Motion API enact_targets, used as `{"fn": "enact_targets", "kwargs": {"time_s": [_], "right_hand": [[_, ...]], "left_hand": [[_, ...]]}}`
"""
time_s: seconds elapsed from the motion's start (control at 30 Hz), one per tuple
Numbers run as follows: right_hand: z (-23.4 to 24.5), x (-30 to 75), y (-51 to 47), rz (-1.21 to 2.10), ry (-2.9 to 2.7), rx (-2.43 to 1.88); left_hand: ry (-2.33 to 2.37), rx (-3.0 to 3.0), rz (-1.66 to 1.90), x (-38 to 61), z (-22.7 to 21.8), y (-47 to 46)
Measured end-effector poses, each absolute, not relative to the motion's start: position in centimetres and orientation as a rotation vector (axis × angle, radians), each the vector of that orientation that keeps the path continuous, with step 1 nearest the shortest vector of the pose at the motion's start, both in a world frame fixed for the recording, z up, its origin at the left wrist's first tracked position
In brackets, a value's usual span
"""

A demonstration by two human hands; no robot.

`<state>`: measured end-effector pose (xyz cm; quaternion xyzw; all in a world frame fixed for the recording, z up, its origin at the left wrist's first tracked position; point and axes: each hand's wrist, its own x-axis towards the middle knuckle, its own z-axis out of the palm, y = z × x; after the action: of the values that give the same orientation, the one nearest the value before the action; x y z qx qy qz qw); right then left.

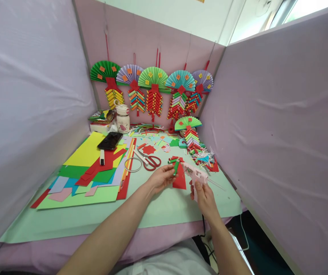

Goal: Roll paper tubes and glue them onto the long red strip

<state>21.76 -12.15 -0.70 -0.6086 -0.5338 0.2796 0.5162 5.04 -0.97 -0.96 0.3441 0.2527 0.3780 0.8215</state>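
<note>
In my right hand (202, 194) is a pale pink glue gun (196, 173), gripped by its handle, with a clear glue stick (217, 184) poking out of its back end. Its nozzle points left, close to a small green paper roll (176, 167). My left hand (163, 177) pinches that roll between thumb and fingers. Under and just beyond the roll lies a red paper piece (180, 181), with several red and green rolls (173, 159) at its far end. Whether the nozzle touches the green roll, I cannot tell.
Red-handled scissors (150, 161) and a metal ring (133, 165) lie left of my hands. Stacked coloured paper (75, 198) carries a black phone (110, 141). A bottle (123, 119) stands behind. Paper fan ornaments (154, 78) hang on the back wall. A dark cord (203, 225) drops over the front edge.
</note>
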Motion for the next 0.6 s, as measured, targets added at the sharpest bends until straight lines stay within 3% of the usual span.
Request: {"fn": "enact_targets", "kwargs": {"time_s": [0.6], "right_hand": [[-0.53, 21.82, -12.06, 0.628, -1.328, -1.534]], "left_hand": [[0.548, 0.743, 0.803, 5.07, -0.92, -0.98]]}}
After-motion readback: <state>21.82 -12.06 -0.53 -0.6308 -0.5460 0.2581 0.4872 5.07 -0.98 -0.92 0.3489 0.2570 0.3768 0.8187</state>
